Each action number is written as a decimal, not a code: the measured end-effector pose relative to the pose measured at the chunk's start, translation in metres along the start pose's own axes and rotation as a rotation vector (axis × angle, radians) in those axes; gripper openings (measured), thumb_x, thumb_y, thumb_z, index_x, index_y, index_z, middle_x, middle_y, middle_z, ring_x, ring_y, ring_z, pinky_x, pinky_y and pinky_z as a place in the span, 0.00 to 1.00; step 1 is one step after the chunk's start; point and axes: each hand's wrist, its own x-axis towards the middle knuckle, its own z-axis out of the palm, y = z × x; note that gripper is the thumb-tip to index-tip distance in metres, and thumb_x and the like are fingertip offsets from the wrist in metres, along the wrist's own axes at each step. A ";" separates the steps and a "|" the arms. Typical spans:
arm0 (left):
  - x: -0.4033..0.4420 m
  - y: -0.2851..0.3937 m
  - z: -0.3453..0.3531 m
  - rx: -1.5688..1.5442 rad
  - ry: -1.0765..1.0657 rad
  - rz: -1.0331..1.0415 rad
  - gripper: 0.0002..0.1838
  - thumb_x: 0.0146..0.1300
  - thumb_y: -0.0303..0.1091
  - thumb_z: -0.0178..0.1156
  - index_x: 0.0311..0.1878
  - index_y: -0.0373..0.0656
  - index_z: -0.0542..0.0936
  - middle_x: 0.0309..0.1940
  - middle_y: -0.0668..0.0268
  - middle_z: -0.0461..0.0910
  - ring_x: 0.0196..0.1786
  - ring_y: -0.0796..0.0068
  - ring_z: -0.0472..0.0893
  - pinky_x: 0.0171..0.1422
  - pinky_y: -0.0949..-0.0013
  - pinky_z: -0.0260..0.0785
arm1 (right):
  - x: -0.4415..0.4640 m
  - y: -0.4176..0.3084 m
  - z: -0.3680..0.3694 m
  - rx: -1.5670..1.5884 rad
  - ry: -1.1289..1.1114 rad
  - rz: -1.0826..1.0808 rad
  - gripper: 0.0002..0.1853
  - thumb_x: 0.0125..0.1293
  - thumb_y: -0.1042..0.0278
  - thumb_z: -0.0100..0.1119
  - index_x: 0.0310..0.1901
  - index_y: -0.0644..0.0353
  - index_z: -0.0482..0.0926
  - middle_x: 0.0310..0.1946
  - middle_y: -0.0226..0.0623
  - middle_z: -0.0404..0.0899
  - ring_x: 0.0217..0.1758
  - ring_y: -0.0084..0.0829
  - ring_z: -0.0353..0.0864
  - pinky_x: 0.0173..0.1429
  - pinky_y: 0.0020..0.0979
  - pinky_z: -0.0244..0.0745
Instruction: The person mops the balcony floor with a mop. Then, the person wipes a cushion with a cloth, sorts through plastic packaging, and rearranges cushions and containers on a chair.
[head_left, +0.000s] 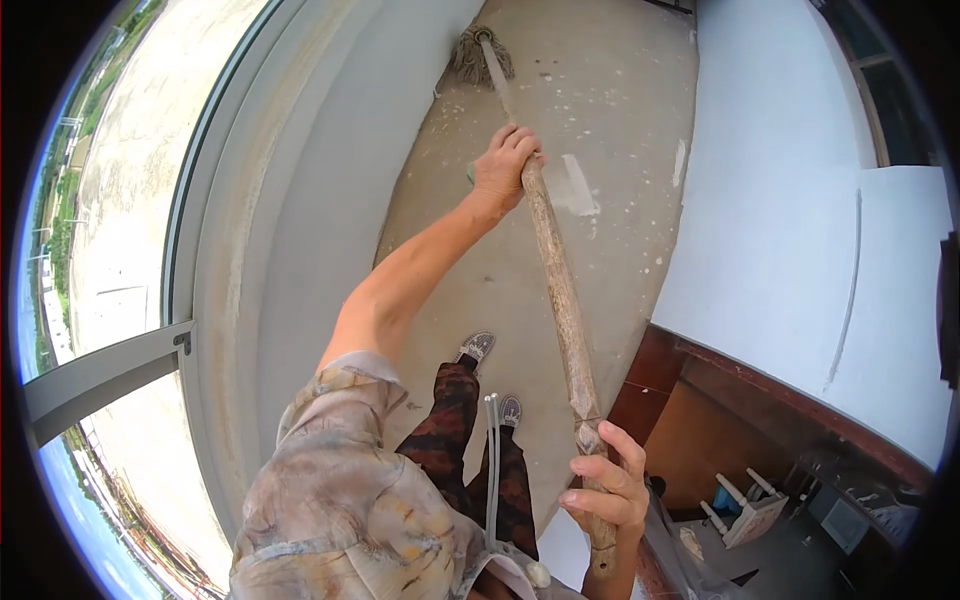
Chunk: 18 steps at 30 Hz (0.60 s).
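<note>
A mop point(562, 290) with a long wooden handle runs from the lower right up to the far left of the floor. Its grey string head point(481, 62) rests on the floor against the foot of the left wall. My left hand point(507, 168) is wrapped round the handle at its upper part in the view, arm stretched forward. Close to the handle's near end, my right hand point(612, 480) grips the wood, the fingers curled over it and the butt end sticking out below. Part of the right palm is hidden behind the handle.
White spots and smears mark the concrete floor point(620, 200). A grey wall with a window frame point(180, 250) stands at left, a white wall point(780, 180) at right. A doorway at lower right shows a small overturned stool point(752, 518). My shoes point(478, 347) are on the floor.
</note>
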 end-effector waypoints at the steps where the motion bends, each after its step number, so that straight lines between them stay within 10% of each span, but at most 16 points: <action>1: 0.000 0.000 0.000 -0.003 0.025 -0.002 0.13 0.61 0.42 0.67 0.45 0.51 0.76 0.53 0.71 0.79 0.66 0.57 0.73 0.55 0.57 0.76 | 0.003 -0.002 0.001 0.024 -0.016 0.024 0.13 0.47 0.76 0.75 0.32 0.49 0.81 0.47 0.32 0.84 0.65 0.53 0.73 0.64 0.43 0.77; 11: -0.086 -0.048 0.014 0.234 -0.673 0.110 0.21 0.58 0.30 0.65 0.54 0.51 0.73 0.63 0.64 0.70 0.66 0.52 0.71 0.56 0.55 0.78 | -0.007 0.038 0.031 -0.046 -0.399 0.068 0.15 0.53 0.74 0.71 0.44 0.53 0.85 0.56 0.32 0.80 0.70 0.46 0.70 0.65 0.38 0.78; 18: -0.112 -0.040 0.000 0.221 -0.795 0.111 0.21 0.60 0.34 0.64 0.56 0.51 0.72 0.66 0.61 0.67 0.59 0.52 0.76 0.54 0.53 0.76 | -0.095 0.020 0.078 0.276 -0.028 0.506 0.31 0.45 0.77 0.80 0.54 0.53 0.82 0.70 0.49 0.65 0.68 0.45 0.73 0.66 0.38 0.75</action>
